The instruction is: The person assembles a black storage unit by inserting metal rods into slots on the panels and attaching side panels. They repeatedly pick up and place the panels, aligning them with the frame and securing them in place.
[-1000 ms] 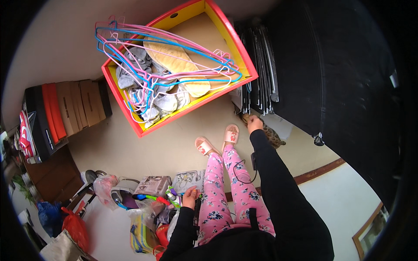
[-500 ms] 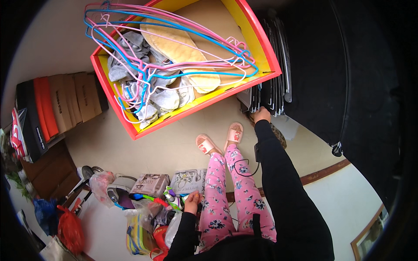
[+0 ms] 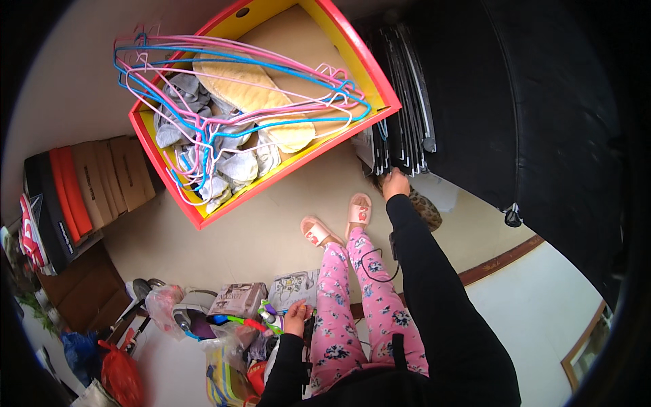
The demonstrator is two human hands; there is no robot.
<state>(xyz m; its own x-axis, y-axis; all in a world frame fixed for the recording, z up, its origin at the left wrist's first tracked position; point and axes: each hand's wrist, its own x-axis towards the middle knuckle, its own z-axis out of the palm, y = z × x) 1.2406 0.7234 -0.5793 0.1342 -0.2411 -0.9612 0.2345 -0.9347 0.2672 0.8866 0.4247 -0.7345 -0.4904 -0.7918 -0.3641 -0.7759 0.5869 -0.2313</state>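
Observation:
My right hand (image 3: 395,183) reaches forward to the lower ends of several thin, dark, upright panels (image 3: 407,102) with pale edges. Its fingers are curled closed at those ends, and what they grip is hidden. Beside that wrist lies a leopard-print thing (image 3: 426,209), partly covered by my arm. My left hand (image 3: 296,317) hovers low by my leg, fingers loosely apart and holding nothing visible. Near it are a grey patterned box (image 3: 293,287) and a white, green and purple object (image 3: 269,317).
A red-rimmed yellow box (image 3: 298,163) holds pink and blue hangers (image 3: 271,122), grey cloths (image 3: 183,102) and a yellow pad (image 3: 251,88). Black fabric (image 3: 468,102) hangs at the right. Cartons (image 3: 108,176) stand left; bags, including a red one (image 3: 122,373), crowd the lower left.
The view has shifted, so the yellow box and panels appear further left. My right hand stays at the panels' lower ends, and my left hand remains by my leg.

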